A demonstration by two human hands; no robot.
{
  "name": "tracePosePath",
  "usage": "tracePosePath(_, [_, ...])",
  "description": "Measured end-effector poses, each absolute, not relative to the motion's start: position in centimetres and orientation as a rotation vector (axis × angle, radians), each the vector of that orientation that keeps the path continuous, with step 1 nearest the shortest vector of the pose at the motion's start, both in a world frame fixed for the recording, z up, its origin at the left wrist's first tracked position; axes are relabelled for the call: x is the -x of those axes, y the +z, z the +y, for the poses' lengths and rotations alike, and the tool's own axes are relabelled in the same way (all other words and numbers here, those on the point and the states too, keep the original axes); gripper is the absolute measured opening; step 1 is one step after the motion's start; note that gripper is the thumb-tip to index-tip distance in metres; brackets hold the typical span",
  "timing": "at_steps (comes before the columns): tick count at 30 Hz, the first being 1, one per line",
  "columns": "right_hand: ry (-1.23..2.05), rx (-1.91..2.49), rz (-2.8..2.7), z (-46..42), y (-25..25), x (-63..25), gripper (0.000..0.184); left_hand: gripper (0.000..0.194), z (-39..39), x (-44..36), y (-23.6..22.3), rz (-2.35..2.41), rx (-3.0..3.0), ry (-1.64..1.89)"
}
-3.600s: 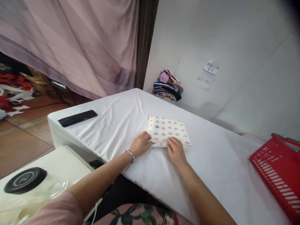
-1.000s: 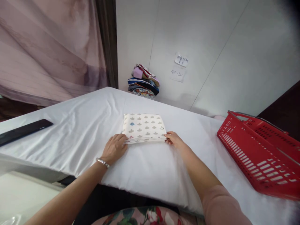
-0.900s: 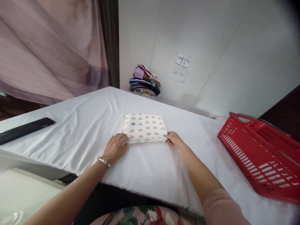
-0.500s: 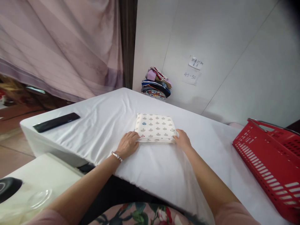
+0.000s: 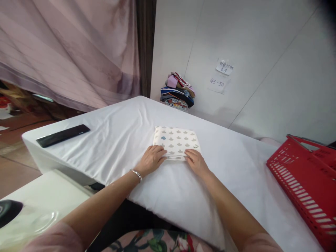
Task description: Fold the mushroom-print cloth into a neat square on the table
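Note:
A folded white cloth with grey hat-like prints and a few coloured ones lies flat on the white-covered table. Its layered near edge faces me. My left hand grips that edge near the left corner, fingers on top and thumb at the front. Towards the right end of the same edge, my right hand pinches the layers in a similar way. A silver bracelet circles my left wrist. What kind of cloth item it is cannot be made out.
A red plastic basket stands on the right side of the table. A black flat slab lies at the left. Folded clothes are stacked at the back against the wall. A lower white surface holds a black round object.
Both hands have moved inward along the cloth's near edge, from its corners to closer together. The cloth stays folded on the table. The view has swung slightly left since one second ago.

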State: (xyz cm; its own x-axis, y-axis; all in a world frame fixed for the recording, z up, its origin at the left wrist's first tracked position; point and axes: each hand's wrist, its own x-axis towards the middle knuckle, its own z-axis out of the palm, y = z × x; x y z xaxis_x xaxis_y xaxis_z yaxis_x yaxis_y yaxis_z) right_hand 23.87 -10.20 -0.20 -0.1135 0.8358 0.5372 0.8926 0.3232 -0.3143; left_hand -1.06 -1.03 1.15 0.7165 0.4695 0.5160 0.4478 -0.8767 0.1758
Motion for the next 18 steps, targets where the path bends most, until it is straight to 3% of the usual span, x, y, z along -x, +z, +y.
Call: tracePosePath(18, [-0.172,1.463,-1.935,-11.1,-1.0,-23.3,0.026,0.023,-1.0,0.6,1.2,0.647,-2.824,0.876])
